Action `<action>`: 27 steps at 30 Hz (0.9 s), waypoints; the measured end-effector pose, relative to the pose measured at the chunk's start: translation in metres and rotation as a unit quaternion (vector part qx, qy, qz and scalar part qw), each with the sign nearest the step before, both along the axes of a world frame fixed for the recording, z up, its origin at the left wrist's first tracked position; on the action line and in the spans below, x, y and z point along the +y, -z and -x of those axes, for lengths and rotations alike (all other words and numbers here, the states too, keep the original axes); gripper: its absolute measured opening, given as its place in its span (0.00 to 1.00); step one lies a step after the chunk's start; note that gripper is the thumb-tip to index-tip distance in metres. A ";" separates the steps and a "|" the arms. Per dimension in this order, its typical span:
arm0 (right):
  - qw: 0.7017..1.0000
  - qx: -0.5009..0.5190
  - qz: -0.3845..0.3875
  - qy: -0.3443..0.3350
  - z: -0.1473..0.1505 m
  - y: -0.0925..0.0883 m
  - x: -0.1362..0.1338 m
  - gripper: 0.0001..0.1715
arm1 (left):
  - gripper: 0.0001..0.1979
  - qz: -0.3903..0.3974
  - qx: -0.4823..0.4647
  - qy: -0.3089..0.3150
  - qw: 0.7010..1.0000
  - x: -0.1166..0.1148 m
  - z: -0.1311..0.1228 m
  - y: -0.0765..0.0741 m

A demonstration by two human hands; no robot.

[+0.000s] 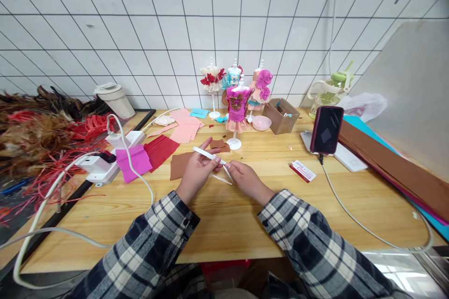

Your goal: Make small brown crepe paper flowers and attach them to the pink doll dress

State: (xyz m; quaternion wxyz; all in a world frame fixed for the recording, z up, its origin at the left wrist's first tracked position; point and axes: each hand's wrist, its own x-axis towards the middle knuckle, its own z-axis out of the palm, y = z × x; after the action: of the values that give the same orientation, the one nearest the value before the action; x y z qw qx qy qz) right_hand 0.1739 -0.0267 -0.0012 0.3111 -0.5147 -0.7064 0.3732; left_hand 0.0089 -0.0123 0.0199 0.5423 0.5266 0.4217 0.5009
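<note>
Wooden desk, tiled wall behind. White tape: one, above the desk's middle, between front and back edges; long axis slants back-left to front-right. Left hand: gripping tape. Right hand: pinching it, just right of left thumb.

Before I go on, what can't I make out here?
All in the head view:
- White tape: stretches covered by the fingers of the left hand and right hand.
- Blue dress: lower part hidden behind the pink dress.
- Small packet: print too small.
- Feathers: cut off by the left edge.
</note>
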 end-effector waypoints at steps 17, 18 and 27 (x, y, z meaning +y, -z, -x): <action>0.999 -0.036 -0.014 0.016 0.002 0.004 -0.003 0.23 | 0.43 -0.047 0.018 -0.073 0.996 -0.002 -0.007 0.002; 0.999 -0.028 -0.010 0.019 0.003 0.004 -0.004 0.23 | 0.44 -0.056 0.017 -0.074 0.995 -0.003 -0.008 0.001; 0.995 -0.021 0.057 0.073 -0.003 0.009 0.000 0.27 | 0.48 -0.137 -0.042 -0.156 0.977 0.004 0.009 -0.006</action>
State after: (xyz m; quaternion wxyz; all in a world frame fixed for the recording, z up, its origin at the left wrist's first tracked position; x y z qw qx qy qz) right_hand 0.1770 -0.0271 -0.0100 0.2923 -0.5894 -0.6509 0.3787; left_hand 0.0000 -0.0081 0.0264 0.3979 0.5019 0.4027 0.6539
